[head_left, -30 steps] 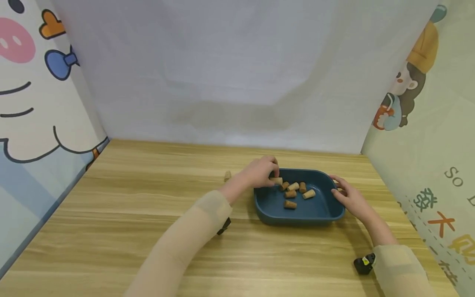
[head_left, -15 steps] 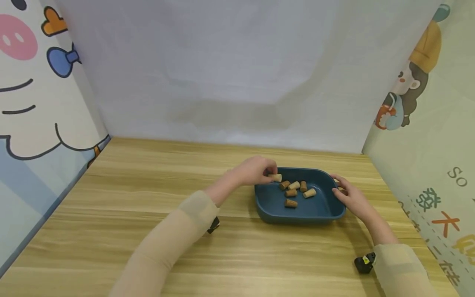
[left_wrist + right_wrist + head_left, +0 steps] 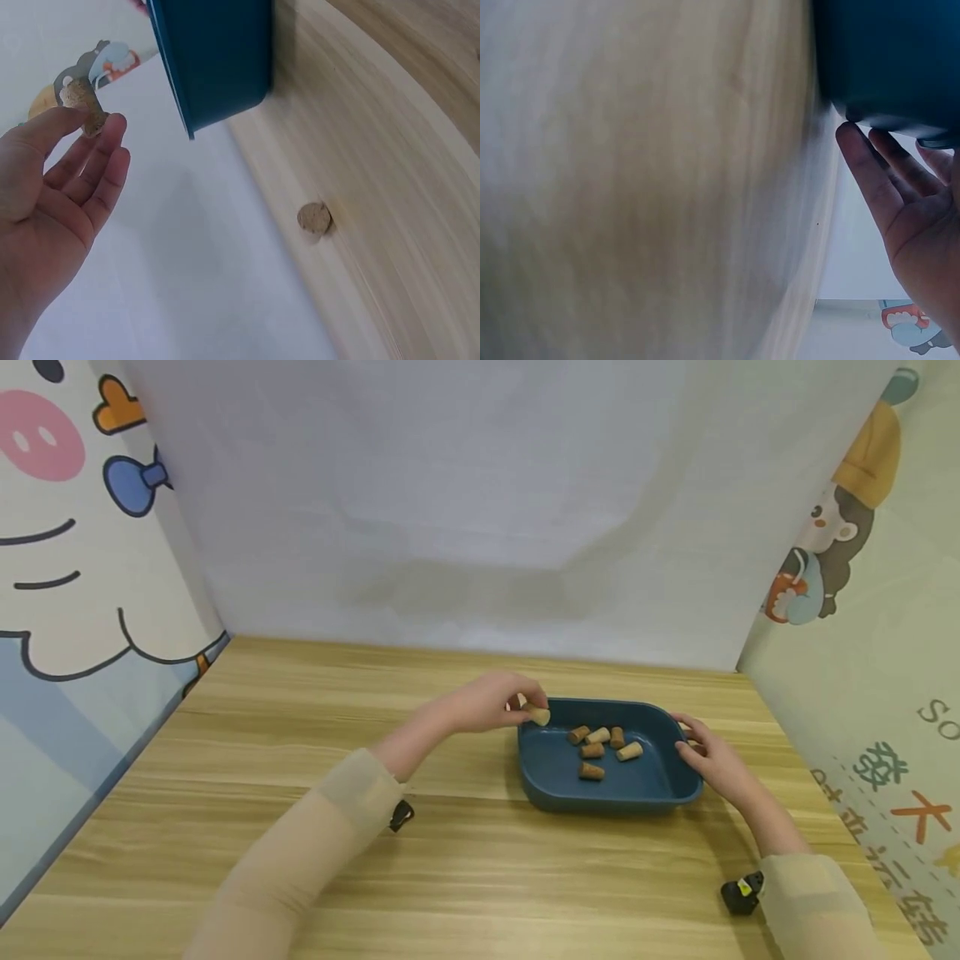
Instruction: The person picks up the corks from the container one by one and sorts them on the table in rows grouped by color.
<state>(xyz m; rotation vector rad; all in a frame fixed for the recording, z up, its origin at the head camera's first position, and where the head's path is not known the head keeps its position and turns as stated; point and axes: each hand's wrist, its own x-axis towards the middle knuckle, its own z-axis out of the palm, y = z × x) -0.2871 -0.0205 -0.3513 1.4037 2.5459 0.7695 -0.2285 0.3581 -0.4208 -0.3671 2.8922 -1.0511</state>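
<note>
A dark blue plastic basin [image 3: 607, 802] sits on the table with several corks [image 3: 591, 750] lying loose in it, some light, some darker brown. My left hand [image 3: 491, 702] pinches a light cork [image 3: 538, 716] between thumb and fingertips, above the basin's left rim. The left wrist view shows that cork [image 3: 84, 105] at the fingertips, with the other fingers loosely bent. At the opposite end, my right hand [image 3: 716, 764] holds the basin's right rim. In the right wrist view its fingers [image 3: 874, 172] reach against the outer wall.
A single cork [image 3: 314, 218] is on the table left of the basin, hidden behind my left hand in the head view. The wood-grain table [image 3: 480, 877] ends at a white cloth [image 3: 465, 510]. Printed curtains [image 3: 840, 635] hang at both sides.
My left hand has drawn back leftward from over the basin's inside to its left rim, carrying the pinched cork. My right hand stays on the right rim.
</note>
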